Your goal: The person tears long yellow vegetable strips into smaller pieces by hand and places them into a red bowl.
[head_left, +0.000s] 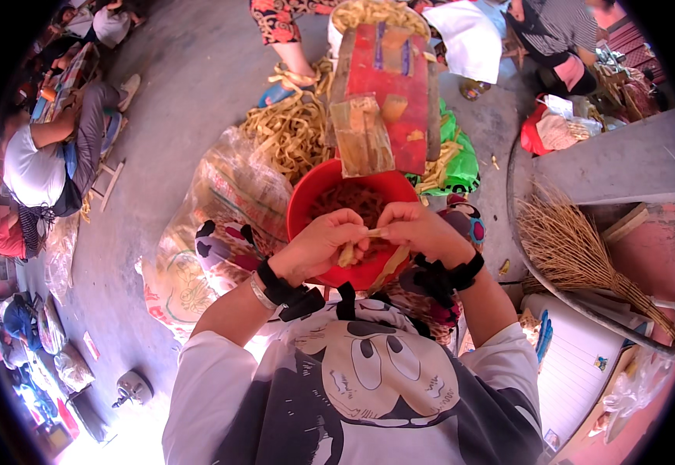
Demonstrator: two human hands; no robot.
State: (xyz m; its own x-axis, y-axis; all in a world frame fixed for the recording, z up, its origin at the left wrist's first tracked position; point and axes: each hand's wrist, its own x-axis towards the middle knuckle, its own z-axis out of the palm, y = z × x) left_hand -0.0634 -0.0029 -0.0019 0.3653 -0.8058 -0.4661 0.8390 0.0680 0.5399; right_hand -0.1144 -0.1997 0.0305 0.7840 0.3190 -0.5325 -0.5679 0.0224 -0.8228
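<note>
My left hand (323,244) and my right hand (419,229) meet over a red plastic bowl (303,200) on my lap. Together they pinch a pale yellow strip (350,249) that hangs down between the fingers. The bowl holds brownish strips. Both wrists wear black straps, and the left one also carries a silver bangle. A red wooden block (388,81) with a clear packet on its near face stands just beyond the bowl.
A heap of yellow strips (287,132) lies on a printed plastic sack (221,194) and a green bag (461,167). A straw broom (578,248) rests on the right. Other people sit at the left and at the top right on the concrete floor.
</note>
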